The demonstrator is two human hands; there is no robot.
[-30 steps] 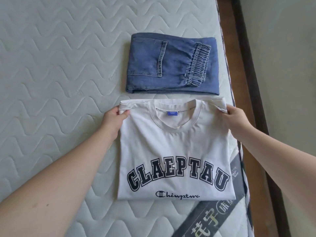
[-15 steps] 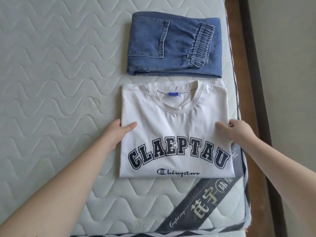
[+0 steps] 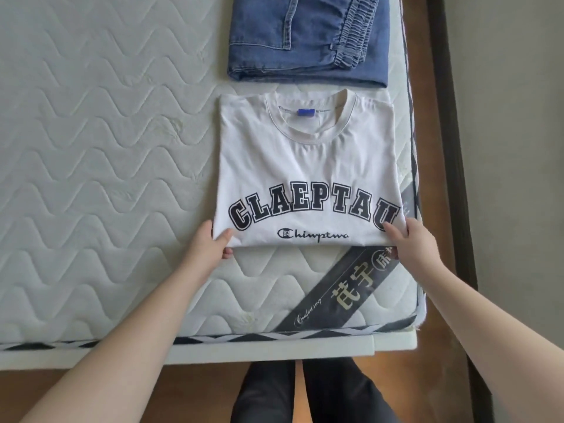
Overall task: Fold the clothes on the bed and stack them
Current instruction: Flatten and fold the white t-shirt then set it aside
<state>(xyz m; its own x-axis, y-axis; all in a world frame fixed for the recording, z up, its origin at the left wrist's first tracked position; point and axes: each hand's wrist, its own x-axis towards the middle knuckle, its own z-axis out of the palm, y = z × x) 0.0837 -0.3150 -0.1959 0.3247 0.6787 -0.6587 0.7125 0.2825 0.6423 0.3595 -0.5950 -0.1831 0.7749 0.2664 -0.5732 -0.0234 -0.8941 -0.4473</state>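
A folded white T-shirt [image 3: 308,166] with dark "CLAEPTAU" lettering lies flat on the quilted mattress [image 3: 100,166], collar pointing away from me. My left hand [image 3: 210,245] pinches its near left corner, thumb on top and fingers underneath. My right hand [image 3: 409,242] pinches the near right corner the same way. Folded blue jeans [image 3: 308,38] lie just beyond the shirt, a narrow strip of mattress between them.
The mattress's right edge [image 3: 412,148] runs close beside both garments, with a brown wooden floor strip [image 3: 427,87] and a dark frame beyond. A dark diagonal brand label [image 3: 345,288] crosses the near right corner. My legs [image 3: 308,392] stand at the bed's foot.
Both hands slid from the shirt's shoulders down its sides to the bottom corners and now pinch them. The view shifted back, showing the mattress's near edge and my legs.
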